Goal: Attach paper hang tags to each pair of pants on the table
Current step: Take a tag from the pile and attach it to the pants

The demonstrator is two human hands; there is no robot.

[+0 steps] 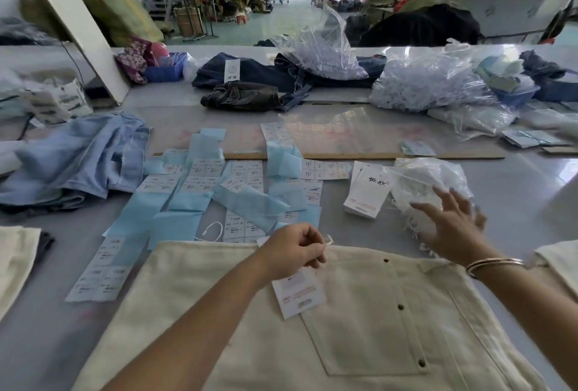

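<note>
Cream pants (359, 328) lie flat at the table's near edge, waistband away from me. A white paper hang tag (298, 295) rests on them beside a pocket. My left hand (292, 251) hovers over the waistband and pinches a white string (327, 240) that runs toward the tag. My right hand (450, 221) is spread open, fingers straight, above a clear bag of white strings (419, 184). A stack of white hang tags (367, 192) lies just left of that bag.
Blue backing strips and white sticker labels (215, 190) cover the middle of the table, with a loose string loop (214, 231) among them. Light-blue jeans (81, 156) lie left, dark jeans (250, 84) farther back. Large plastic bags (431, 81) sit at back right. A wooden ruler (344, 156) crosses the middle.
</note>
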